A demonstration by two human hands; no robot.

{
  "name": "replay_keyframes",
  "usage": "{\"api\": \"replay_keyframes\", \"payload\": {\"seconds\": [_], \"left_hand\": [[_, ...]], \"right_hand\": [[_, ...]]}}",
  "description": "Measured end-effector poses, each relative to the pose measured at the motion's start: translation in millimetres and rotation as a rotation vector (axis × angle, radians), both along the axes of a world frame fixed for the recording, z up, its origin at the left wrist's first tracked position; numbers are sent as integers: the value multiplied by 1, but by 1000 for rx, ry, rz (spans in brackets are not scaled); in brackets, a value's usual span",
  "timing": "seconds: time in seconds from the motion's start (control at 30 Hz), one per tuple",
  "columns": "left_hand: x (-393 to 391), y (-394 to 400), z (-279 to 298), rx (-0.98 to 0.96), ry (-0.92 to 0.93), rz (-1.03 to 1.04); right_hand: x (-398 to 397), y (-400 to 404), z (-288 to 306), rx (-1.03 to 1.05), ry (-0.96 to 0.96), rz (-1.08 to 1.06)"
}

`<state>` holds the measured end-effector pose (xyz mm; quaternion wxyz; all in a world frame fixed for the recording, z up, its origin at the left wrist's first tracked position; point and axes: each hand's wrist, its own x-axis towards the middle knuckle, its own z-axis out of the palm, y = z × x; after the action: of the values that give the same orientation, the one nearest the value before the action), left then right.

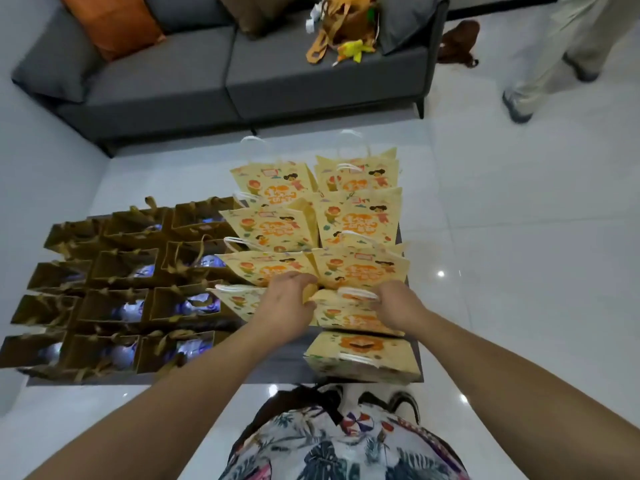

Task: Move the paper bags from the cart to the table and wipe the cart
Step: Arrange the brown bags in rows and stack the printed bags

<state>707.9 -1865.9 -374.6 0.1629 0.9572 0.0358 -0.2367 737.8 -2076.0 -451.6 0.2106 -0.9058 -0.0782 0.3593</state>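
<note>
I judge bag-moving well along, wiping undone: my left hand and right hand grip a yellow bag among many on the table.

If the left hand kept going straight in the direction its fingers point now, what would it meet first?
Most likely the yellow printed bag standing just beyond it. The left hand points away from the person, fingers curled at the bags' top edges, and that bag's face is right ahead. Depth is hard to judge; it may already touch it.

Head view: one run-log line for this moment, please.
hands: left and right grip yellow bags | brown bags beside | surface: table
</note>
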Motion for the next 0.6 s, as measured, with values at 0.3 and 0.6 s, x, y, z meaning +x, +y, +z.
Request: {"api": "replay_keyframes", "payload": {"seconds": [0.3,0.6], "left_hand": [[9,4,-11,2,57,39],[14,-5,-14,-42,55,35]], "right_hand": [[26,-4,-15,-13,-7,-179],[23,-10,-12,84,36,-244]]}}
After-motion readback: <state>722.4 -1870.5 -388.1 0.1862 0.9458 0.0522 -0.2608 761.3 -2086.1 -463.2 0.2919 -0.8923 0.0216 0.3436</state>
